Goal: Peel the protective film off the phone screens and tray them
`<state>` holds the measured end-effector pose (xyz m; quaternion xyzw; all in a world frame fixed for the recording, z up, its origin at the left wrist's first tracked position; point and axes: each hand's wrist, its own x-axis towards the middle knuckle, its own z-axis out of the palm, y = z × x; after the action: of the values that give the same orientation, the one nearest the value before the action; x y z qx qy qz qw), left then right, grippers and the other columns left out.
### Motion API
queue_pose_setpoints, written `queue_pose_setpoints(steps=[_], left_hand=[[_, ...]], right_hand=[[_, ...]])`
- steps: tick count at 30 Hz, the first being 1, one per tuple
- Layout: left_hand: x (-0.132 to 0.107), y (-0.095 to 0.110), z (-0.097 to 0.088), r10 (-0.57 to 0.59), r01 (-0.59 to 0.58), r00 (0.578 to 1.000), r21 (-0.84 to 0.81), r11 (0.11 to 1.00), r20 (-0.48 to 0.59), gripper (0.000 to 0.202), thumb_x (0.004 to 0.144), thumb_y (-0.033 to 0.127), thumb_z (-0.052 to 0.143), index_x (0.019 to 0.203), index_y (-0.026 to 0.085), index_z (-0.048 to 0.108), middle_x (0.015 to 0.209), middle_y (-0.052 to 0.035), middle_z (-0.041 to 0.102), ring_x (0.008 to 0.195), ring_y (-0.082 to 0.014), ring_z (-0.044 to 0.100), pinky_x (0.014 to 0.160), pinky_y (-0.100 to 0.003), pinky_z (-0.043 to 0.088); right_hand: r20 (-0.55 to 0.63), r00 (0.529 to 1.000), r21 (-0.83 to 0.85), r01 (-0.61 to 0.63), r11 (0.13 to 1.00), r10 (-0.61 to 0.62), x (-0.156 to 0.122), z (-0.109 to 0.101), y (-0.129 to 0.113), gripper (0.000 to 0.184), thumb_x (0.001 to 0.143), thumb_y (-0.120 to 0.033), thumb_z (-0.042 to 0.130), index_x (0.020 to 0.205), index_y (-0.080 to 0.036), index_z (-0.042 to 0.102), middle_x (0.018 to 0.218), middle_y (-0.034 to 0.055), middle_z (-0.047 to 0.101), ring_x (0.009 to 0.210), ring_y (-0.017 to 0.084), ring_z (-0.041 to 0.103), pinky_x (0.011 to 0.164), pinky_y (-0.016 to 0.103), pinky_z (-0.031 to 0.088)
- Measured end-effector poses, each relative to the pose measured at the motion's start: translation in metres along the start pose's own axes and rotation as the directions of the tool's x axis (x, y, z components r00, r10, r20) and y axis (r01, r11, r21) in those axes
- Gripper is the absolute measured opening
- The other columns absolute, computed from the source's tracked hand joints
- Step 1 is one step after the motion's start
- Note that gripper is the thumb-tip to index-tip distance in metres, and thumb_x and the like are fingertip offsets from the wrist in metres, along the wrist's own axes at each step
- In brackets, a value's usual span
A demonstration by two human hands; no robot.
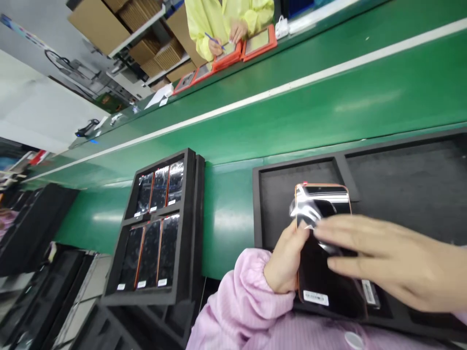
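Note:
My left hand is wrapped round the side of a phone with an orange frame, a black glossy screen and a white barcode label at its lower end. Clear, shiny film lies wrinkled across the upper screen and sticks out past the left edge, near my left thumb. My right hand is over the screen, fingers stretched out, fingertips at the film; slight blur hides whether they touch it. Beneath the phone is a black foam tray. A second barcode label shows beside the phone, partly covered by my right hand.
To the left, a black tray on another tray holds several orange-edged phones. More black trays are further left. Across the green bench, a person in yellow sleeves holds a pen beside red-framed items.

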<state>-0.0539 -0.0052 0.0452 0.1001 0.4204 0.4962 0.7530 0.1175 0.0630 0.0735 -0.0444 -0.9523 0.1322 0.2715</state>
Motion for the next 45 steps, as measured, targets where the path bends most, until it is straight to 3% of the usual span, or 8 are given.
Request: queue_pose_setpoints(steps=[10,17,21,28,32,38,42,45], left_hand=[[0.005,-0.004,-0.002,-0.001,-0.001,1.0,-0.107,0.994,-0.024,0.035,0.061,0.035,0.076,0.09,0.017,0.068,0.088,-0.0047,0.071,0.1,-0.0292,0.064,0.091,-0.039,0.046],[0.004,-0.004,-0.002,0.131,-0.144,0.984,-0.109,0.983,-0.124,0.044,0.063,0.044,0.079,0.095,0.017,0.066,0.093,-0.006,0.071,0.101,-0.0302,0.064,0.091,-0.041,0.047],[0.004,-0.005,-0.002,0.304,-0.321,0.938,-0.085,0.943,-0.167,0.05,0.064,0.049,0.08,0.101,0.019,0.064,0.099,-0.0062,0.071,0.106,-0.0286,0.063,0.092,-0.04,0.047],[0.002,0.008,-0.006,0.374,-0.473,0.833,-0.174,0.864,-0.407,0.039,0.065,0.031,0.074,0.102,0.022,0.065,0.089,-0.0017,0.072,0.092,-0.0247,0.068,0.089,-0.04,0.05],[-0.005,0.012,-0.007,0.367,-0.484,0.814,-0.176,0.857,-0.449,0.033,0.063,0.031,0.073,0.094,0.022,0.067,0.085,-0.0029,0.073,0.093,-0.0273,0.069,0.09,-0.042,0.051],[-0.008,0.005,-0.001,0.239,-0.267,0.943,-0.102,0.958,-0.231,0.031,0.059,0.026,0.078,0.087,0.019,0.069,0.079,-0.0027,0.072,0.076,-0.0243,0.069,0.079,-0.039,0.052],[-0.008,0.0,0.0,0.137,-0.14,0.977,-0.005,0.99,-0.164,0.03,0.057,0.025,0.078,0.085,0.016,0.07,0.076,-0.0022,0.069,0.068,-0.0186,0.063,0.07,-0.032,0.049],[-0.008,-0.005,-0.003,0.041,-0.033,0.993,0.073,0.997,-0.115,0.032,0.054,0.027,0.081,0.081,0.015,0.07,0.075,-0.0019,0.067,0.068,-0.0151,0.058,0.069,-0.028,0.044]], right_hand=[[-0.234,0.869,-0.085,-0.464,0.882,0.435,-0.008,0.03,0.014,0.031,0.094,-0.039,0.048,0.067,-0.023,0.055,0.09,0.0082,0.062,0.087,0.029,0.059,0.073,0.048,0.047],[-0.01,0.431,0.352,-0.843,0.407,0.902,-0.003,0.031,0.005,0.053,0.08,-0.076,0.042,0.074,-0.025,0.052,0.058,0.0026,0.057,0.05,0.021,0.055,0.047,0.036,0.045],[0.36,0.378,0.44,-0.875,0.202,0.853,0.003,0.034,0.003,0.05,0.063,-0.071,0.066,0.065,-0.023,0.051,0.05,-0.0017,0.053,0.045,0.016,0.049,0.041,0.029,0.039],[0.146,0.115,0.676,-0.736,-0.014,0.983,0.002,0.017,0.033,0.047,0.055,-0.059,0.072,0.078,-0.022,0.055,0.068,0.0012,0.062,0.057,0.016,0.054,0.051,0.027,0.044],[-0.001,0.259,0.498,-0.837,0.225,0.966,-0.009,0.026,0.045,0.034,0.067,-0.053,0.058,0.083,-0.023,0.06,0.076,0.0043,0.068,0.068,0.022,0.061,0.062,0.036,0.047],[0.082,0.734,0.212,-0.674,0.707,0.675,-0.008,0.052,0.037,0.027,0.086,-0.038,0.044,0.081,-0.024,0.067,0.073,0.0045,0.068,0.069,0.023,0.063,0.063,0.037,0.049],[0.029,0.775,0.251,-0.616,0.746,0.631,-0.005,0.05,0.039,0.037,0.09,-0.046,0.042,0.077,-0.024,0.068,0.081,0.0062,0.069,0.079,0.023,0.065,0.069,0.037,0.054],[-0.086,0.614,0.379,-0.708,0.595,0.785,-0.004,0.033,0.041,0.047,0.093,-0.058,0.039,0.087,-0.023,0.069,0.094,0.0076,0.071,0.086,0.023,0.067,0.075,0.036,0.056]])
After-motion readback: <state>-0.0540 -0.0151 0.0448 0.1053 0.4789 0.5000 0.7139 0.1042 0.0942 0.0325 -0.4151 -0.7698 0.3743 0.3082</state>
